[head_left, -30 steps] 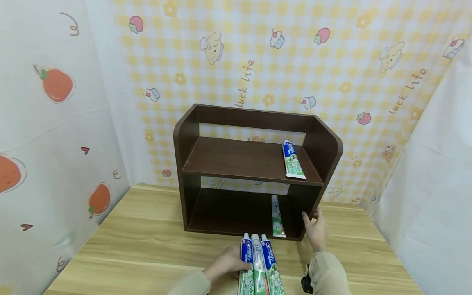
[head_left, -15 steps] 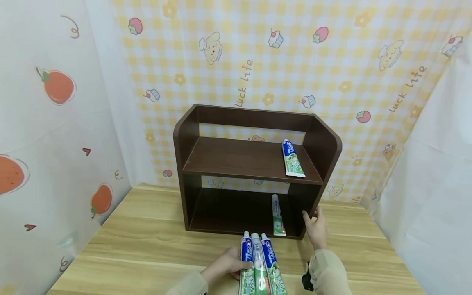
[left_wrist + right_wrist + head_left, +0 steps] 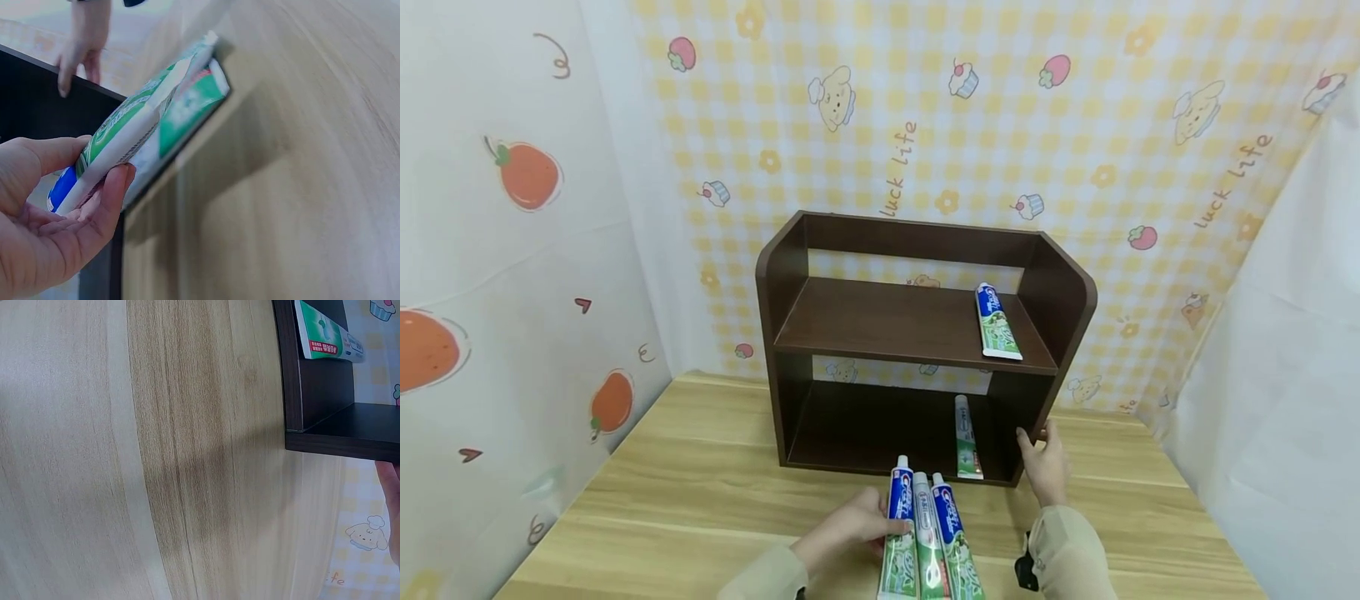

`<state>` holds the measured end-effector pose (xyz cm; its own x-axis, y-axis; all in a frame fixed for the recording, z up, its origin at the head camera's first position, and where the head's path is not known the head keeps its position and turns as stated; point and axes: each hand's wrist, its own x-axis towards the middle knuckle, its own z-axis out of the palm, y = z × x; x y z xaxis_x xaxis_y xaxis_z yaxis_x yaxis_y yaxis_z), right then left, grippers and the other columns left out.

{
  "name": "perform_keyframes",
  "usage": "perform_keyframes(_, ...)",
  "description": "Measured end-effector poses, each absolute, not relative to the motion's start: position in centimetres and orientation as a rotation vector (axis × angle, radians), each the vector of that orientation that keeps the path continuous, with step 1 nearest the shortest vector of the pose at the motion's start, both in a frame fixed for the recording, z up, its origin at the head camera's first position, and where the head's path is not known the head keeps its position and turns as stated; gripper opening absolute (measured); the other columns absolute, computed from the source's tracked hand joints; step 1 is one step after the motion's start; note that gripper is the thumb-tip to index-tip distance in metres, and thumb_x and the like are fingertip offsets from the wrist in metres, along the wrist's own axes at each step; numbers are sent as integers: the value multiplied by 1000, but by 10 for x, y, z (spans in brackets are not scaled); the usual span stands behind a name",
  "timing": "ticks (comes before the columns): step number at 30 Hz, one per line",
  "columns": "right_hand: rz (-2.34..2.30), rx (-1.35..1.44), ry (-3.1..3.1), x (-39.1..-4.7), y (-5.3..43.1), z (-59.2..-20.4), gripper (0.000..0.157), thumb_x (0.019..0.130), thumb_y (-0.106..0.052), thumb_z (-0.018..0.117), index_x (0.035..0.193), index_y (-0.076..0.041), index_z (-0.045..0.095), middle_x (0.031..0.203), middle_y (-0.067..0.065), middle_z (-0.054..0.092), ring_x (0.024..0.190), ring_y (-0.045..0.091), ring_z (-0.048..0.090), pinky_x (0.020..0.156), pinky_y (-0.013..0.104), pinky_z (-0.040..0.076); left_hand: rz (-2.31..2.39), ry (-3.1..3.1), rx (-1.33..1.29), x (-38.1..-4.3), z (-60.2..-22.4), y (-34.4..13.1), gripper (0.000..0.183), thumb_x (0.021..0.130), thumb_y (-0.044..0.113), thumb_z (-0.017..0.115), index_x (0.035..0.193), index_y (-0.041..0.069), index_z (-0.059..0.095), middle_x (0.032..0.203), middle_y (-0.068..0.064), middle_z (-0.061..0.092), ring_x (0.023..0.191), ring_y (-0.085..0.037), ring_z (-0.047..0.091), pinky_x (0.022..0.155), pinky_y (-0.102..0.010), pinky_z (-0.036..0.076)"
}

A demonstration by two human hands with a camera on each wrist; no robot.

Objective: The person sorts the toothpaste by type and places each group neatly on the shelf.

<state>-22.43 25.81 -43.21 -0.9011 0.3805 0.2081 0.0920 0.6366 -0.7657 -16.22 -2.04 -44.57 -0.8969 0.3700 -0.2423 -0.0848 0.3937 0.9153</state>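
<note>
My left hand (image 3: 859, 521) pinches a blue and green toothpaste tube (image 3: 901, 510) between thumb and fingers; the left wrist view shows this tube (image 3: 122, 134) raised off the table and tilted. To its right on the table lie a grey-white and green toothpaste tube (image 3: 929, 533) and another blue and green tube (image 3: 956, 537), caps toward the shelf. With thumb and fingers on opposite faces, my right hand (image 3: 1047, 471) grips the right side panel of the dark brown two-tier shelf (image 3: 880, 321). Only part of that hand (image 3: 390, 503) shows in the right wrist view.
One blue and green toothpaste tube (image 3: 997, 323) lies on the upper tier, near the right panel. A green and white tube (image 3: 967, 437) lies on the lower tier at the right. The wooden table (image 3: 700, 467) meets patterned cloth walls (image 3: 880, 100) behind and at both sides.
My left hand has lifted the leftmost tube slightly and moved it a little forward, toward the shelf. My right hand has stayed on the side panel.
</note>
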Motion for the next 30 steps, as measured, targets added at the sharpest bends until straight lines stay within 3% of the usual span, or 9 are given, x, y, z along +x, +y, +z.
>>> perform_keyframes(13,1151,-407,-2535,-224,261,-432,26,91,-29,52,103,-8,43,118,23,54,102,39,52,80,48,38,1536,2224,346,-162,-412,-25,21,80,12,69,85,-6,59,67,-11,65,52,-14,61,56,-37,56)
perform_keyframes(30,1160,-367,-2533,-227,260,-430,25,92,-28,52,104,-7,46,119,26,53,107,42,51,82,50,40,1538,2229,449,-167,-366,-28,31,82,19,68,94,-7,55,73,-8,62,57,-13,60,57,-34,57)
